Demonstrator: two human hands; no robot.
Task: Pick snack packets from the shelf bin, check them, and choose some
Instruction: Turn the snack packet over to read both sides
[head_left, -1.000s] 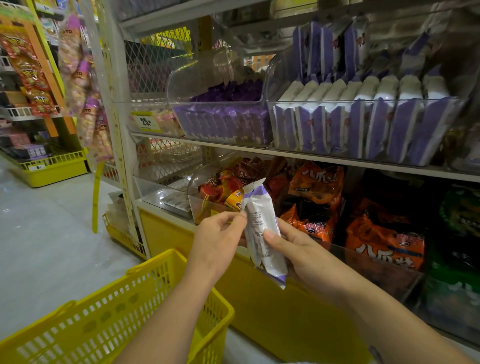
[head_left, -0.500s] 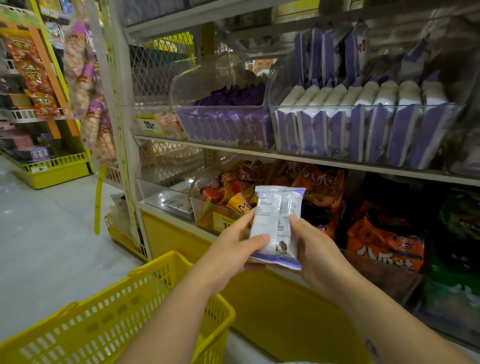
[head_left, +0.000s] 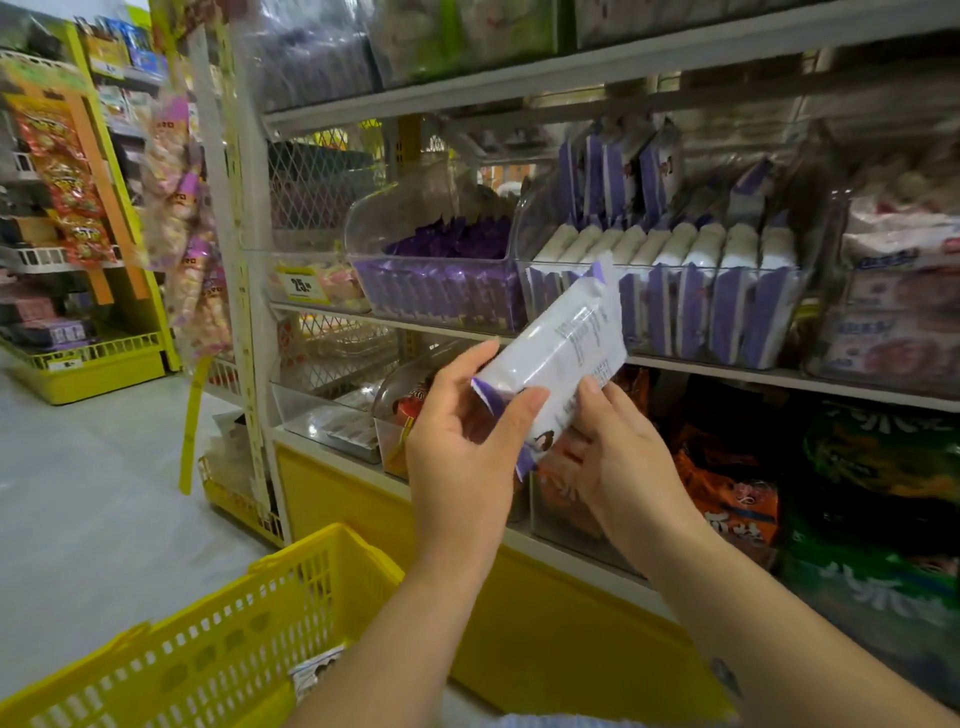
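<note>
A pale grey floor (head_left: 104, 493) runs from the near left to the far left of a shop aisle, evenly lit and smooth. On the right stands a tall shelving unit (head_left: 519, 79) with white shelf boards, a yellow base panel (head_left: 545, 623) and a white perforated upright (head_left: 244, 312) at its left end. A wire mesh back panel (head_left: 322, 192) shows behind the middle shelf. Far left stands a second rack (head_left: 31, 260) with a yellow tray base (head_left: 88, 371) on the floor.
</note>
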